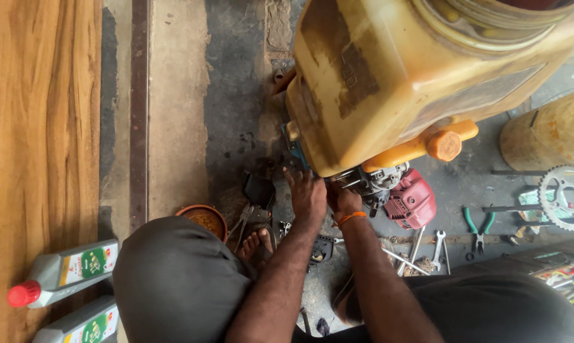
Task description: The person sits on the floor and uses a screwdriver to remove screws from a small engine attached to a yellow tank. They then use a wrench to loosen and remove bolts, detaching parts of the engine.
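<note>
While squatting on floor [236, 95], person works under yellow tank [388, 76]: left hand [307, 194] flat on engine [376, 184], fingers together; right hand [345, 202] just beside, fingers hidden, cannot tell. Green pliers [479, 223] near right edge.

Person, seen from above: dark grey trousers [173, 286] on both legs; forearms bare, no sleeves; feet bare, toes [256, 243] showing beside the trousers. One orange thread band [351, 218] circles the right wrist, above the trousers.
</note>
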{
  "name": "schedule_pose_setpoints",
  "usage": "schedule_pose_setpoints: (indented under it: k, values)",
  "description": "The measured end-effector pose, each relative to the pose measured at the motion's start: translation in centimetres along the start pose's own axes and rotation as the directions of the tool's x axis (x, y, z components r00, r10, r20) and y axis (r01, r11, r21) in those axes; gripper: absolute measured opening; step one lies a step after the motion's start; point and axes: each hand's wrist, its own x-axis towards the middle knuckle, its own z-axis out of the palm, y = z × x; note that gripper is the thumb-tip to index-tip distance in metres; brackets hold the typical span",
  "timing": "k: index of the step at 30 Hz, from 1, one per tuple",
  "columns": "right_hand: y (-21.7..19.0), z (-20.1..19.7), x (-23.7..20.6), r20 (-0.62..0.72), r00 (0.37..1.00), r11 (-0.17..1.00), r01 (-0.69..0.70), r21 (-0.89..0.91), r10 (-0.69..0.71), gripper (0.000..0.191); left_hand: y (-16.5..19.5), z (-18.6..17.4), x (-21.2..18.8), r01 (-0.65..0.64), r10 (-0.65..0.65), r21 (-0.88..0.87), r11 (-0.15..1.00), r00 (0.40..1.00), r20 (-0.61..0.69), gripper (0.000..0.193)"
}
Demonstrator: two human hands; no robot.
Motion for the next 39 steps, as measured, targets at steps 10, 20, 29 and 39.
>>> schedule_pose_setpoints:
  k: [10, 20, 29, 39]
  values:
    - [0.0, 0.1, -0.2, -0.006, 0.998, 0.997, -0.063, -0.049, 0.063, 0.021, -0.4, 0.2, 0.2, 0.014, -0.014, 0.005, 1.000, 1.000, 0.004, 0.010]
    - [0.3, 0.1, -0.4, -0.034, 0.996, 0.994, 0.085, -0.070, -0.087, 0.019, 0.1, -1.0, -0.3, 0.084, -0.089, 0.061, 0.995, 0.993, 0.084, 0.012]
    - [0.5, 0.0, -0.8, 0.071, 0.997, 0.998, -0.009, -0.061, 0.013, 0.019, -1.2, -0.4, 0.0, 0.084, -0.084, -0.103, 0.991, 0.996, 0.005, 0.019]
    - [0.8, 1.1, -0.5, -0.095, 0.992, 0.992, 0.069, -0.102, -0.079, 0.024, -0.7, -0.4, 0.2, 0.071, -0.073, -0.038, 0.997, 0.995, -0.062, 0.028]
